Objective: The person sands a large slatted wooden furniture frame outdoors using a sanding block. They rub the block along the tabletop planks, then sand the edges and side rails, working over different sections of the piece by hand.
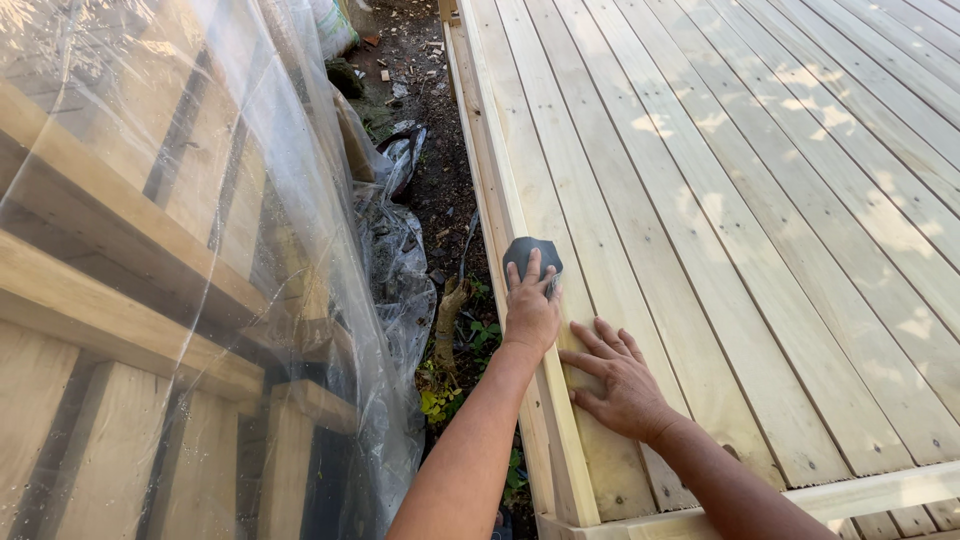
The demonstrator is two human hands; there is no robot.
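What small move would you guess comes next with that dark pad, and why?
Probably a short push of the sanding pad farther along the edge board. The left hand presses it flat on that board, the right hand braces spread on the deck, and much of the board lies ahead.

Dark sandpaper piece (531, 256) flat on deck-edge board (520, 250)

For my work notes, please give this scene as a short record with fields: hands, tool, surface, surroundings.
left hand: presses a dark sanding pad on the edge board of the deck
right hand: flat on the deck boards, fingers spread, holding nothing
surface: pale wooden planks, dappled with sunlight
surroundings: clear plastic sheet over stacked timber at left; soil and small plants in the gap
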